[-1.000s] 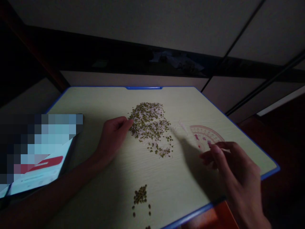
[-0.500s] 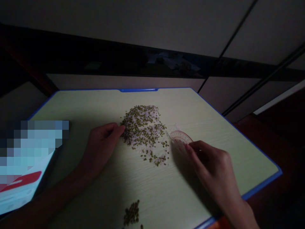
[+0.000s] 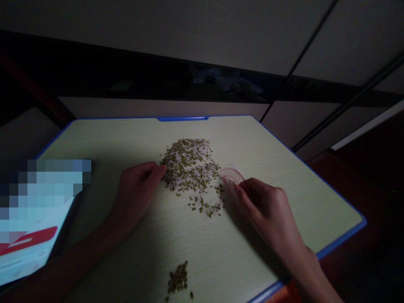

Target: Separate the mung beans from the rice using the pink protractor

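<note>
A spread heap of green beans mixed with white rice grains lies in the middle of a pale desk with a blue rim. My left hand rests on the desk, its curled fingers touching the heap's left edge. My right hand grips a clear pink protractor, whose edge stands against the heap's right side. A small separate pile of green beans sits near the front edge.
A lit tablet screen lies at the desk's left front corner. Behind the desk is a dark wall band and pale panels. The desk's right edge drops to a dark floor.
My right hand went to the protractor, took hold of it and slid it left up to the heap. My left hand stayed at the heap's left edge.
</note>
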`<state>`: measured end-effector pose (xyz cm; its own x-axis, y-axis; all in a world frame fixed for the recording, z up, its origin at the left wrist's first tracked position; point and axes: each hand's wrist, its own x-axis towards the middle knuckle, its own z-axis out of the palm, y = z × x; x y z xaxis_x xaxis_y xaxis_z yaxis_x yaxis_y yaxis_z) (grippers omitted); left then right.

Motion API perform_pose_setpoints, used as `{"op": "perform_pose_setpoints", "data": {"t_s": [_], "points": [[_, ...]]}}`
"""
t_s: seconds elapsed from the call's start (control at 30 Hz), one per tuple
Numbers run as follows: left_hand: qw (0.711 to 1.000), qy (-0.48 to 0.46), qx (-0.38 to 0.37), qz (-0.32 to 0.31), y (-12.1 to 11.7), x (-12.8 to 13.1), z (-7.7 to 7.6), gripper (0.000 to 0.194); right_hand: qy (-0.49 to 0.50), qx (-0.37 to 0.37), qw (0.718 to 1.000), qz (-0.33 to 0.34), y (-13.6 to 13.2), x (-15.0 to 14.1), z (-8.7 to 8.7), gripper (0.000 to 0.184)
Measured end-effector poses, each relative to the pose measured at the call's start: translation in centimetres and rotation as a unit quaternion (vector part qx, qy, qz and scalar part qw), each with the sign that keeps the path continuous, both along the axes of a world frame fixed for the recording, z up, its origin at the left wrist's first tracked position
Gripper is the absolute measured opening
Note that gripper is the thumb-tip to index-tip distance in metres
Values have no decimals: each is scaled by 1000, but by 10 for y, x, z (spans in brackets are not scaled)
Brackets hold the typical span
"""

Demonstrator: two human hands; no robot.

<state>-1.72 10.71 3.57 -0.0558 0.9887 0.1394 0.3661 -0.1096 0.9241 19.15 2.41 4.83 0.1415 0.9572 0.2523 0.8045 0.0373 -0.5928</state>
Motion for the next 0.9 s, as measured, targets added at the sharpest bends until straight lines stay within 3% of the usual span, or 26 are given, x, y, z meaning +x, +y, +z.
{"op": "perform_pose_setpoints", "data": {"t_s": [0.3,0.67,0.9], "points": [[1000,0,6,-1,1,0,-2,34,9,-16,1000,0,6,-3,0,23],[1000,-9,7,-3,0,0,-3,35,56,-24,997,-45,2,4,-1,23],[1000,-7,-3,-2,-2,1,0,34,20,-24,999,-32,8,0,0,23]]}}
